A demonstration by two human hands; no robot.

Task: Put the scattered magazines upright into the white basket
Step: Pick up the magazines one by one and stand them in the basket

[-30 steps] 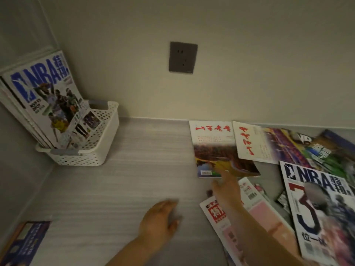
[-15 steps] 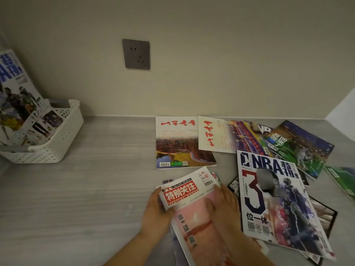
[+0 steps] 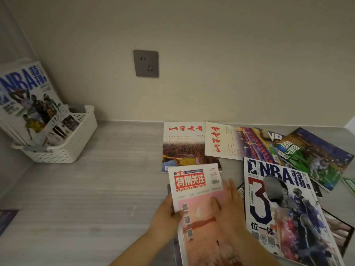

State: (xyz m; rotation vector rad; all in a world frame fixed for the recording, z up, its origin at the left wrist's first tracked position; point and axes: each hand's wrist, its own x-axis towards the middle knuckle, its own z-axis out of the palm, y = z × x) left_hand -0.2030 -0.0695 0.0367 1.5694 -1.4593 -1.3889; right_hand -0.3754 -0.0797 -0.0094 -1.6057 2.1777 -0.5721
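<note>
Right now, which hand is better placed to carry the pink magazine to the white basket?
Probably the left hand: it grips the pink magazine by its left edge, nearer the white basket at the far left. The right hand only rests on the cover, farther away.

A single wide-angle camera, worn on the head, looks forward and down across the grey wood-grain tabletop [image 3: 86,198] towards the cream wall [image 3: 230,54], with the wall socket [image 3: 146,63] a little left of centre. It sits close: the left hand [image 3: 166,212] and right hand [image 3: 228,206] on the red-titled magazine [image 3: 192,181] are nearest, low in view. The white basket [image 3: 76,146] lies far left by the corner, and the NBA magazine [image 3: 288,175] on the near right runs past the bottom edge.
</note>
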